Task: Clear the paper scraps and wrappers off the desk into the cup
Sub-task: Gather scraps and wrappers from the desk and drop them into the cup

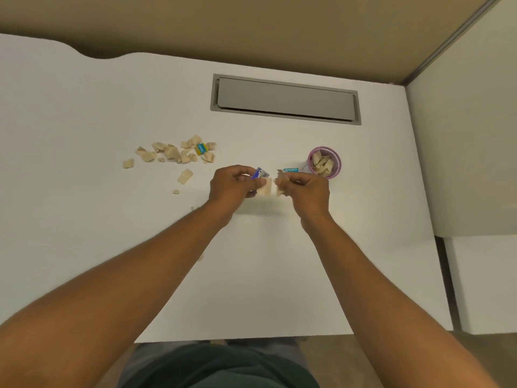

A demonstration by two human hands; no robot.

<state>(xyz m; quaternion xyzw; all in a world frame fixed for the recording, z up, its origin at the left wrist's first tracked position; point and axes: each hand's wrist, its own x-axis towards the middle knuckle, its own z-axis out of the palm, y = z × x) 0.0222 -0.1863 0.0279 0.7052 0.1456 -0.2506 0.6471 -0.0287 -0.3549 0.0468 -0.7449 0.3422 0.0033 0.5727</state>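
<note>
1. White surface [84,107], viewed from above; both bare forearms reach in from the near edge.
2. Left hand [228,186]: fingers curled around a blue-and-white wrapper [260,173] and a pale paper piece [265,187], both sticking out on the thumb side. Hand is raised just above the surface, judging by the shadow beneath.
3. Right hand [306,189]: fingers pinched on a crumpled tan scrap [282,180]. The two hands are close together with a small gap between their paper pieces.
4. Cup [324,162]: pink-rimmed, upright, just beyond and right of the right hand. Already holds several tan scraps.
5. Teal-labelled wrapper [290,170] lies flat on the surface between the right hand's fingers and the cup; partly hidden by the scrap.
6. Main scrap pile [173,154] sits well left of the hands, loose tan pieces spread out. A yellow-and-teal wrapper [202,148] lies within it.
7. Stray pieces near the pile: one larger scrap [185,175] and one tiny bit [175,191] nearer the left forearm.
8. Grey cable flap [285,98] recessed in the surface at the far side, closed.
</note>
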